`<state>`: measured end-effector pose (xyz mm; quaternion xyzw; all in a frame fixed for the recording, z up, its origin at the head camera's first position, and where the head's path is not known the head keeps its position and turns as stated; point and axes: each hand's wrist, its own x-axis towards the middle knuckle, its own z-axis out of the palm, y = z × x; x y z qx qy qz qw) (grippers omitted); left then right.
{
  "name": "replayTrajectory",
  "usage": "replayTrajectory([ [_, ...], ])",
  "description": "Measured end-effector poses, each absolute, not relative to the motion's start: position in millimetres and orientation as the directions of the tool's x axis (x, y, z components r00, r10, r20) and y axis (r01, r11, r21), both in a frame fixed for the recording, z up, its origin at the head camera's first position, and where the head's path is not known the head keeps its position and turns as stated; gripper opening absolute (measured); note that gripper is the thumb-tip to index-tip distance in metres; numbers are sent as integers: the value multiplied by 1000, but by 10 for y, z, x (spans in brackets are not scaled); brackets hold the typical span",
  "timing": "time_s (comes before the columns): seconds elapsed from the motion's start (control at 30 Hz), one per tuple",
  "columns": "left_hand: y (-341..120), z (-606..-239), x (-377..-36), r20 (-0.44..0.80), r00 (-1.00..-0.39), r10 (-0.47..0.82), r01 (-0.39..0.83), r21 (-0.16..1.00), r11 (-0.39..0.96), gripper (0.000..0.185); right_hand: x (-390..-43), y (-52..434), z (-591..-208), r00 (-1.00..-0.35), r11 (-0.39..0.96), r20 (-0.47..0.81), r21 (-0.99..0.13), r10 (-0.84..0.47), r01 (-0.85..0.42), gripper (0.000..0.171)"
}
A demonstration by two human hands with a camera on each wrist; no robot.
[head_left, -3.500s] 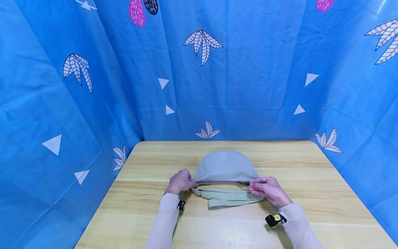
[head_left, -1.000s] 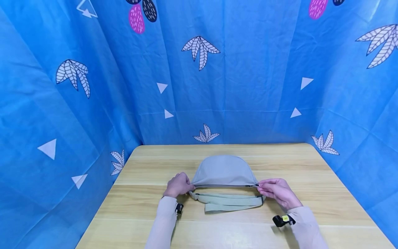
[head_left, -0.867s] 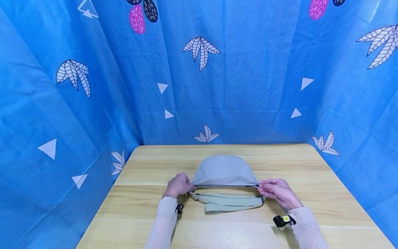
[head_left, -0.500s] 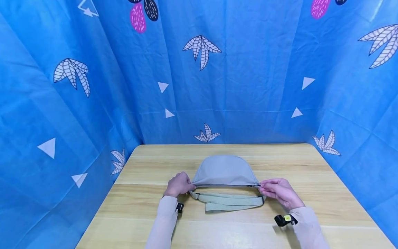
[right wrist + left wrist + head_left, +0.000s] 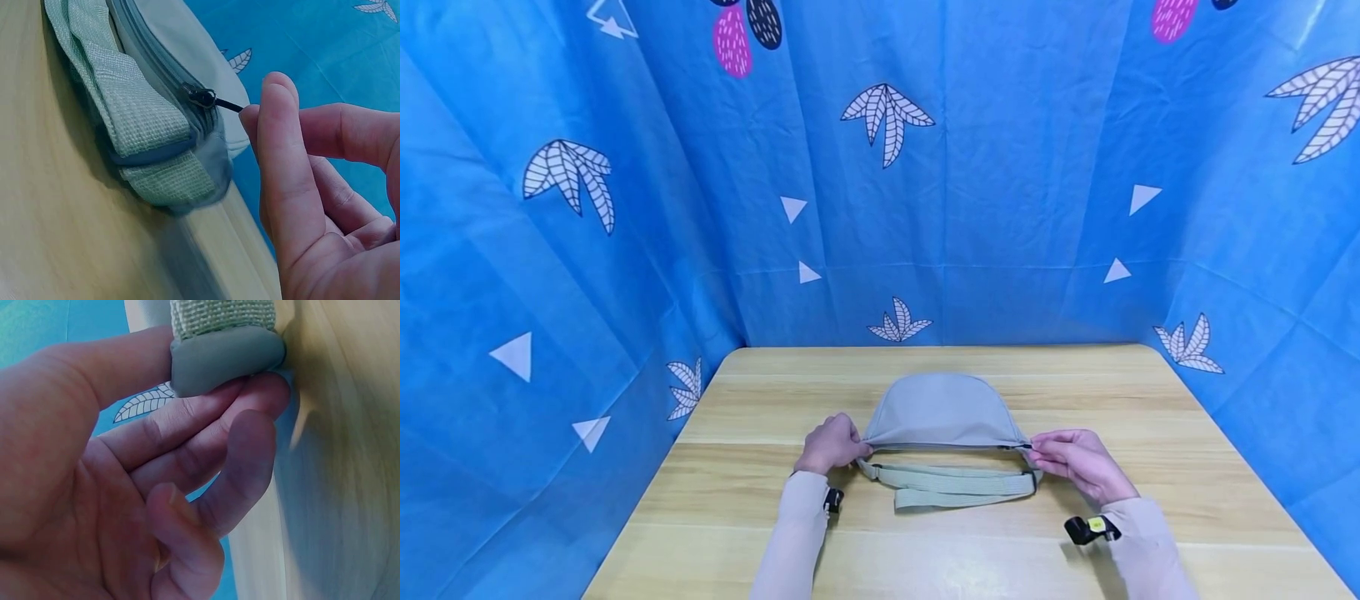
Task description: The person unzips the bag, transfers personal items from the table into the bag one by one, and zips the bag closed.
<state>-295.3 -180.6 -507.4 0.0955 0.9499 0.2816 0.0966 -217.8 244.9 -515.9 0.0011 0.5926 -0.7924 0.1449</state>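
Observation:
A grey waist bag (image 5: 942, 408) lies on the table, its curved side away from me and its zipper edge toward me. A pale green webbing strap (image 5: 955, 483) lies folded in front of it. My left hand (image 5: 833, 443) grips the bag's left end; the left wrist view has the end tab (image 5: 228, 359) between thumb and fingers. At the right end, my right hand (image 5: 1078, 462) pinches the black zipper pull (image 5: 229, 105) between thumb and forefinger. The zipper slider (image 5: 201, 96) sits near that end, close to the dark strap buckle (image 5: 153, 154).
The light wood table (image 5: 925, 558) extends on all sides of the bag. A blue patterned curtain (image 5: 1000, 183) hangs behind the table and along both sides. Each wrist carries a small black camera, the right camera (image 5: 1086, 529) with a yellow label.
Since 3.5 seconds ago my right hand has drawn the zipper pull rightward to the bag's right end. Over the last second it has edged slightly further right; my left hand has kept its grip.

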Motion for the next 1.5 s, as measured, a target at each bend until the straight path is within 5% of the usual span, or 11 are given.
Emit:
replayTrajectory([
  [1.1,-1839,-5120,-3013,-110,-967,228,131,556,821,50,-2160,2626,-5135,-964,-303,-153,-928,-217,215,22],
  [1.5,-1842,-5111,-3007,-109,-969,224,130,546,827,37,-2150,2665,-5155,-961,-313,-132,-927,-244,207,25],
])
